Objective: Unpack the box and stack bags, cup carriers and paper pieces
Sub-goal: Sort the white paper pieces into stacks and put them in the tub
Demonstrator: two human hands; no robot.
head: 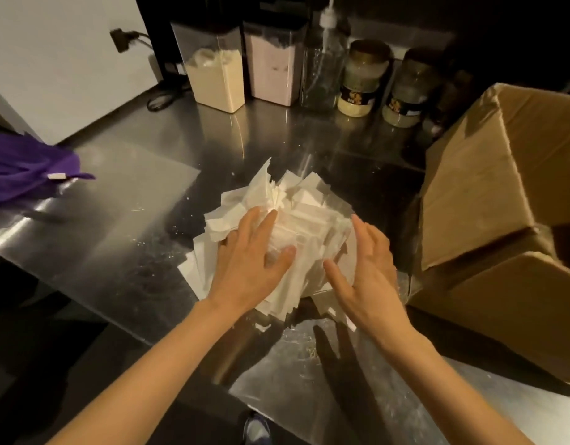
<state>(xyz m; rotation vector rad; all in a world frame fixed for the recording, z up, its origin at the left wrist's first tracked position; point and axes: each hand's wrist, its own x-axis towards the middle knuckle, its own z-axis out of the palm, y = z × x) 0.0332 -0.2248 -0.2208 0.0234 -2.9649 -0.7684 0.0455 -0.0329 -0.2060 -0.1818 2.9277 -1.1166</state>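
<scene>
Messy pile of white paper pieces (pixel 301 200) is sitting mid steel tabletop (pixel 123 220), just left of the tipped cardboard box (pixel 489 187). Left hand (pixel 250 261) is lying flat on the pile, fingers straight & spread, gripping nothing. Right hand (pixel 370 268) is standing edge-on at the pile's right side, fingers straight, holding nothing; contact can't be told. Purple cloth (pixel 26 168) is lying far left, jars (pixel 364 78) at the back.

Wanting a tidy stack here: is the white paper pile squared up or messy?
Messy. The paper pile is fanned out, sheet corners jutting at different angles, left hand flat on top.
</scene>
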